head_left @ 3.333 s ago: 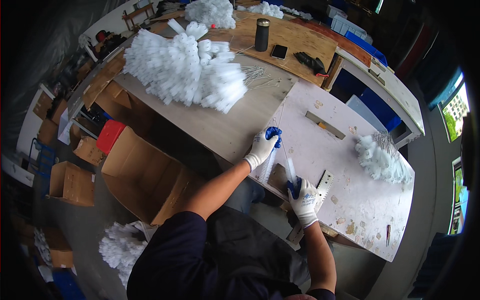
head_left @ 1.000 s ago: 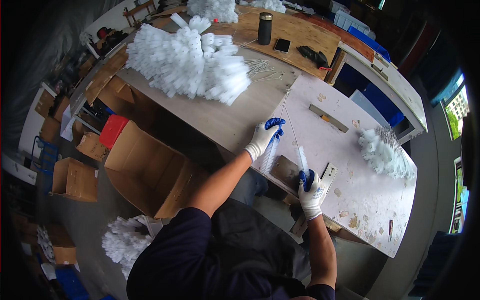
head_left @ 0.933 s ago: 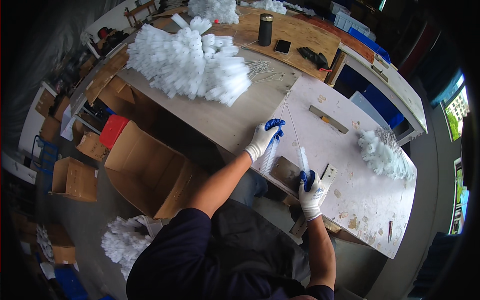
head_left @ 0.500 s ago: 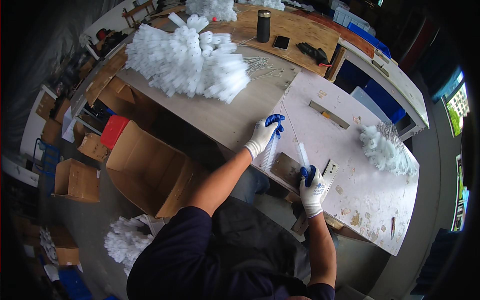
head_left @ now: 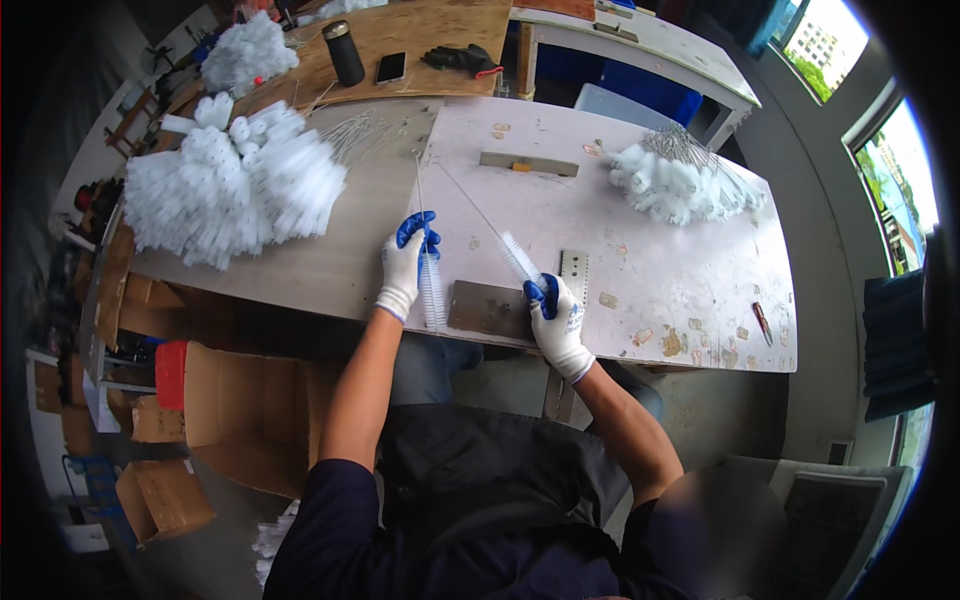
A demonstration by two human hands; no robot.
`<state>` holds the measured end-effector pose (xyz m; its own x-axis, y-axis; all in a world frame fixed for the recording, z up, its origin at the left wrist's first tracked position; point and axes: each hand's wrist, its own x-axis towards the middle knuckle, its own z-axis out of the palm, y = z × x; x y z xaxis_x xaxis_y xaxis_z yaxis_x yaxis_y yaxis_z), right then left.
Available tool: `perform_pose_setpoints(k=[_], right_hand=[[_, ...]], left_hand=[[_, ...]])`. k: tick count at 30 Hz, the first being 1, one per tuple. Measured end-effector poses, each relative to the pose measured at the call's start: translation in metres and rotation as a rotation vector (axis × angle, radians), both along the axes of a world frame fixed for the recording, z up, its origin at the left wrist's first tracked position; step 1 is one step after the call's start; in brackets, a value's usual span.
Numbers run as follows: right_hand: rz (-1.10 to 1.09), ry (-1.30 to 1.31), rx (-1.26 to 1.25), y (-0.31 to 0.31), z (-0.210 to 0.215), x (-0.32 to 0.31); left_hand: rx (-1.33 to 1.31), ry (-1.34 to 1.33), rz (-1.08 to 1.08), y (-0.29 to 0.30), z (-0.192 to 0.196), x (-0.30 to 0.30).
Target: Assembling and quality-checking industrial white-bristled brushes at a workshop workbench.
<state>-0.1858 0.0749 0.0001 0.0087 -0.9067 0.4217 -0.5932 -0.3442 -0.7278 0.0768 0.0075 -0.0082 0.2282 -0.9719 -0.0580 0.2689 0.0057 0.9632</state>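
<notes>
My left hand, in a white glove with blue fingertips, is closed on the wire of a white bottle brush. Its bristles hang below the fingers toward the table's front edge and its thin wire points up. My right hand, gloved alike, grips the lower end of a second white bottle brush. That one slants up and left, its long wire reaching toward the far side. Between the hands lies a metal plate at the table's front edge. Beside my right hand is a perforated metal strip.
A large heap of white brushes lies at the left, a smaller bundle at the far right. A metal bar and pliers rest on the table. Behind stand a dark bottle, phone and black glove.
The view has swung to the right, shifting the scene left. My right hand's brush now leans further left, farther from the left hand's brush. Both hands keep their hold.
</notes>
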Motion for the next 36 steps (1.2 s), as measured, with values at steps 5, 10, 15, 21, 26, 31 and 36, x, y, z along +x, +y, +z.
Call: perform_pose_setpoints(k=[5,10,15,21,26,31,36], right_hand=[[-0.123,-0.37,0.083,-0.032,0.063,-0.066],[-0.447,-0.063,-0.08,-0.114,0.094,-0.188],[-0.663,0.38,0.112,-0.125,0.099,-0.242],[-0.444,0.001,-0.162,-0.056,0.058,-0.18],[0.036,-0.297,0.209,-0.007,0.053,-0.094],[0.242,-0.291,0.37,0.014,0.035,-0.024],[0.28,0.092,0.376,0.018,0.066,0.027]], left_hand=[[0.018,0.016,-0.009,0.003,0.006,0.002],[0.015,-0.011,-0.012,0.0,0.004,0.0],[0.014,-0.005,0.0,0.002,0.0,0.001],[0.011,-0.022,-0.019,0.004,0.005,-0.001],[-0.003,-0.09,0.043,-0.002,0.0,-0.003],[0.093,0.176,0.019,-0.003,0.018,-0.024],[0.062,0.454,-0.024,0.005,0.034,-0.045]])
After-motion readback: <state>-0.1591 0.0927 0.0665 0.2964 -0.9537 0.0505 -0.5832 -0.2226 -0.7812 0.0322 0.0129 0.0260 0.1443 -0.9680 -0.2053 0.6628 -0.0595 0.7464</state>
